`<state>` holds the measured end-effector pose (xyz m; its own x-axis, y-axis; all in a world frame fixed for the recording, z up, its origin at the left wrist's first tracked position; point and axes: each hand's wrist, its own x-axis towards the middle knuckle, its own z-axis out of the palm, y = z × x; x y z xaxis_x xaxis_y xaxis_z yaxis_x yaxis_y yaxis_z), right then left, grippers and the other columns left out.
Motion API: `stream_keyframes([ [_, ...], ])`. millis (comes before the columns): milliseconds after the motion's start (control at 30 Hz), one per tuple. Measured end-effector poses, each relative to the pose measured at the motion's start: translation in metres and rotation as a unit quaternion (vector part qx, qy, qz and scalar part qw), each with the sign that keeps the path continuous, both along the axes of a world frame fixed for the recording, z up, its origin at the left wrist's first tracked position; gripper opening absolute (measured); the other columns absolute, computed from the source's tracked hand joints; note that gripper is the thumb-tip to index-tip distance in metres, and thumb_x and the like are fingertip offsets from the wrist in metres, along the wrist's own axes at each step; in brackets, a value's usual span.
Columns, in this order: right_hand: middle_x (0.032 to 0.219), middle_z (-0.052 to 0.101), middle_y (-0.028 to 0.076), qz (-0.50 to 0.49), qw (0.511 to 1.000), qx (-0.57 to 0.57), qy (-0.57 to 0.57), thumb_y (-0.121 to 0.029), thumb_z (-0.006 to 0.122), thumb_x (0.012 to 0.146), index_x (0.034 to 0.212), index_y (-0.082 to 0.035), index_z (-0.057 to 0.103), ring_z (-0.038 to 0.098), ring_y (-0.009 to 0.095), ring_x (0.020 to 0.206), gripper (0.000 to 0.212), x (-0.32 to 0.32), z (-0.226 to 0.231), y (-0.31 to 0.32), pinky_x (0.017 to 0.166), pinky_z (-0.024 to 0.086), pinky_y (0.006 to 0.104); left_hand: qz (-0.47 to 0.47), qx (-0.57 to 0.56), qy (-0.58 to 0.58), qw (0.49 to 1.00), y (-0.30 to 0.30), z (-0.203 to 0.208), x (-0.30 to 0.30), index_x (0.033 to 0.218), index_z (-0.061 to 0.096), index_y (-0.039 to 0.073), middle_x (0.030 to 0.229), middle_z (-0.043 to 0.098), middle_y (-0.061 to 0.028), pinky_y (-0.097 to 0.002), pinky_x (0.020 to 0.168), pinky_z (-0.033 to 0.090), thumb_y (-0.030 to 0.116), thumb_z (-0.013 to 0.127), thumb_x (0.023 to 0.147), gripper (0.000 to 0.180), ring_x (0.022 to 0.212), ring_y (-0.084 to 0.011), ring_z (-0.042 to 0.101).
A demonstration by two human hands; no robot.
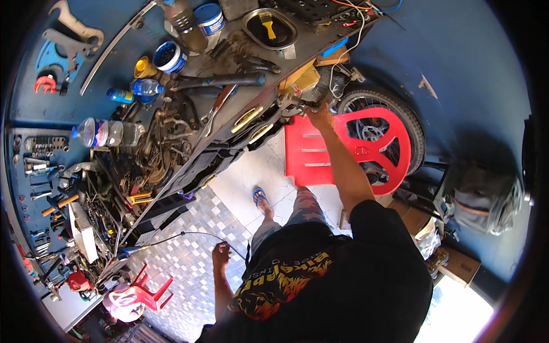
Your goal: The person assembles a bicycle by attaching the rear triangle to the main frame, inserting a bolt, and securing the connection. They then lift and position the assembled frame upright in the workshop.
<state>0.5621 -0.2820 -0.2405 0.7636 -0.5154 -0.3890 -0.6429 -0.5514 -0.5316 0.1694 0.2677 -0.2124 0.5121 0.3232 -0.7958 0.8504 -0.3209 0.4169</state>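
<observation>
My right arm stretches over a red plastic chair (309, 154) to the end of the workbench. There my right hand (321, 118) is closed at a small dark metal part (293, 106), beside a cardboard box (306, 80). What its fingers grip is too small to make out. My left hand (221, 254) hangs low at my side above the tiled floor, its fingers loosely curled with nothing seen in them. A thin black cable (184, 233) runs close by it. Behind the chair leans a bicycle wheel (413, 117) with a knobby tyre.
The workbench (226, 54) carries a metal tray (270, 28) with a yellow brush, tubs, bottles (111, 132) and heaped metal parts. Tools hang on a blue panel (40, 188) at left. A red stool (151, 294) stands lower left; a dark bag (483, 197) hangs at right.
</observation>
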Motion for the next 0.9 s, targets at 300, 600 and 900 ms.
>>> stream_keyframes([
  [300, 0.098, 0.074, 0.017, -0.190, 0.962, 0.139, 0.138, -0.048, 0.070, 0.086, 0.163, -0.013, 0.017, 0.076, 0.033, 0.082, 0.101, 0.047, -0.135, 0.016, 0.074, 0.062, 0.0465, -0.024, -0.036, 0.052, 0.998, -0.139, 0.052, 0.004, 0.126, 0.071, 0.004, 0.096, 0.078, -0.0133, -0.0311, 0.057, 0.055, 0.023, 0.074, 0.098, 0.033, 0.072, -0.0167, 0.072],
  [600, 0.088, 0.065, 0.015, -0.236, 0.899, 0.366, 0.054, -0.009, 0.070, 0.088, 0.150, -0.015, 0.029, 0.067, 0.025, 0.055, 0.075, 0.045, -0.083, -0.030, 0.039, 0.057, 0.0385, -0.018, 0.003, 0.072, 0.997, -0.154, 0.052, 0.066, 0.129, 0.068, 0.004, 0.095, 0.075, -0.0110, -0.0317, 0.061, 0.059, 0.021, 0.069, 0.098, 0.036, 0.081, -0.0193, 0.075],
  [900, 0.073, 0.058, 0.004, -0.072, 0.867, 0.428, 0.245, -0.009, 0.074, 0.085, 0.081, -0.004, 0.064, 0.060, 0.014, 0.063, 0.012, 0.129, -0.059, -0.136, 0.047, 0.053, 0.0277, -0.049, 0.005, 0.047, 0.998, -0.166, 0.046, 0.109, 0.132, 0.067, 0.006, 0.098, 0.074, -0.0112, -0.0344, 0.064, 0.060, 0.023, 0.068, 0.099, 0.037, 0.086, -0.0220, 0.076],
])
